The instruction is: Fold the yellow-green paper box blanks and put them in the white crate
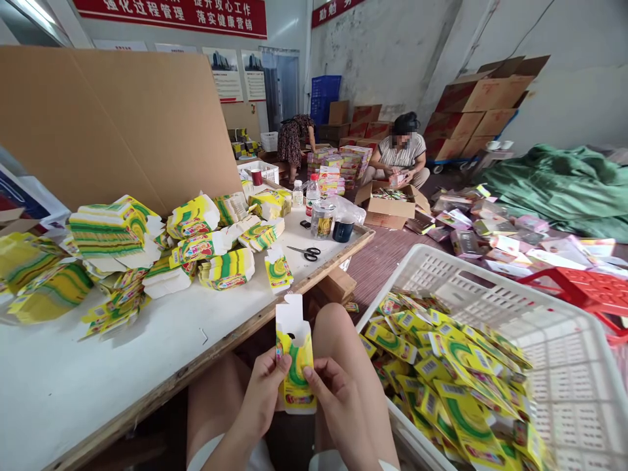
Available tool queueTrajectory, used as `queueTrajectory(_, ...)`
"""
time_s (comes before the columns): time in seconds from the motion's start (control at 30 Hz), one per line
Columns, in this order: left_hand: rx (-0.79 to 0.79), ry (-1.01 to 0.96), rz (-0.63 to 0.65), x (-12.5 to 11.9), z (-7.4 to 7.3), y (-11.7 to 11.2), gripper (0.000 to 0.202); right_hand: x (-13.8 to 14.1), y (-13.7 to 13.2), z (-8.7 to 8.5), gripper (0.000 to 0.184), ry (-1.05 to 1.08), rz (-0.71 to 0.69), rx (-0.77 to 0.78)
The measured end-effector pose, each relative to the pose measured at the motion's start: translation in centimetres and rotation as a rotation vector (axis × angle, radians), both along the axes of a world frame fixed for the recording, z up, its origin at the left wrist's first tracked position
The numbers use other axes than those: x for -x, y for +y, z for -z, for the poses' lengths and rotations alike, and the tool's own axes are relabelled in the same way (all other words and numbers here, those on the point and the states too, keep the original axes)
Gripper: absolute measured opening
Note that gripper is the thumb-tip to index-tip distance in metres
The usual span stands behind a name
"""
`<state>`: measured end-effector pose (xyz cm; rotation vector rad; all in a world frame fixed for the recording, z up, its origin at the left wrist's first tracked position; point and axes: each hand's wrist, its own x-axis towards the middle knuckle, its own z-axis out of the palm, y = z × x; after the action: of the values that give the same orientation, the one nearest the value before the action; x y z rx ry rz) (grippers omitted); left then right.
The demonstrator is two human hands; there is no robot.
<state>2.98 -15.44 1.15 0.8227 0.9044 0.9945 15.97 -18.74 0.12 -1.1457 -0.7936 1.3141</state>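
A small yellow and green carton (295, 356) with a white open top flap stands upright above my lap. My left hand (262, 396) grips its left side with fingers curled round it. My right hand (333, 399) pinches its right side, thumb on the front. Stacks of flat cartons of the same kind (196, 247) lie on the white table (98, 366) to my left. A white plastic basket (554, 340) at my right holds several folded cartons (451, 386).
Scissors (307, 252), bottles and a jar (321, 219) stand at the table's far end. A large cardboard sheet (122, 124) leans behind the stacks. Two people work among boxes at the back. A red crate (583, 291) and green tarpaulin (559, 186) lie right.
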Motion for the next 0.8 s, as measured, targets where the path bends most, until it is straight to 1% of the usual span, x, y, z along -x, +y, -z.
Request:
queueTrajectory(0.13, -0.065, 0.083, -0.063, -0.2, 0.0, 0.2, 0.043, -0.1, 0.1, 0.3, 0.035, -0.136, 0.088, -0.051)
queueTrajectory(0.2, -0.133, 0.124, -0.091, 0.1, 0.0, 0.2, 0.054, -0.5, 0.2, 0.0, 0.03, -0.189, 0.098, -0.093)
queueTrajectory(0.23, -0.163, 0.135, -0.083, 0.3, -0.1, 0.2, 0.06, -0.8, 0.2, -0.3, 0.029, -0.194, 0.076, -0.12)
queueTrajectory(0.3, -0.205, 0.142, -0.009, 0.9, -0.4, 0.0, 0.067, -1.6, 0.3, -0.9, 0.04, -0.182, -0.006, -0.171)
queueTrajectory(0.33, -0.214, 0.135, 0.047, 1.2, -0.6, -0.1, 0.067, -2.0, 0.3, -1.2, 0.046, -0.179, -0.05, -0.19)
queueTrajectory(0.37, -0.215, 0.128, 0.104, 1.5, -0.8, -0.1, 0.066, -2.4, 0.3, -1.5, 0.049, -0.187, -0.09, -0.199)
queueTrajectory(0.4, -0.207, 0.118, 0.158, 1.8, -1.0, -0.2, 0.062, -2.8, 0.3, -1.7, 0.048, -0.203, -0.125, -0.202)
queueTrajectory(0.5, -0.144, 0.049, 0.296, 2.3, -1.5, -0.4, 0.047, -3.7, 0.4, -2.0, 0.027, -0.262, -0.217, -0.192)
queueTrajectory(0.53, -0.126, 0.017, 0.333, 2.4, -1.5, -0.5, 0.042, -3.8, 0.5, -2.1, 0.026, -0.29, -0.236, -0.195)
queueTrajectory(0.57, -0.116, -0.013, 0.358, 2.4, -1.6, -0.6, 0.039, -3.8, 0.5, -2.2, 0.029, -0.325, -0.243, -0.206)
queueTrajectory(0.63, -0.109, -0.046, 0.367, 2.3, -1.6, -0.8, 0.042, -3.8, 0.7, -2.5, 0.034, -0.395, -0.206, -0.233)
queueTrajectory(0.67, -0.107, -0.049, 0.357, 2.2, -1.7, -0.8, 0.048, -3.7, 0.8, -2.6, 0.031, -0.414, -0.165, -0.24)
queueTrajectory(0.73, -0.107, -0.035, 0.347, 2.1, -1.8, -0.9, 0.069, -3.4, 1.0, -2.8, 0.024, -0.404, -0.051, -0.239)
queueTrajectory(0.77, -0.114, -0.02, 0.355, 2.1, -1.8, -0.9, 0.074, -3.4, 1.1, -2.8, 0.025, -0.38, 0.031, -0.231)
queueTrajectory(0.8, -0.13, 0.004, 0.37, 2.1, -1.9, -0.8, 0.073, -3.4, 1.2, -2.7, 0.028, -0.354, 0.105, -0.221)
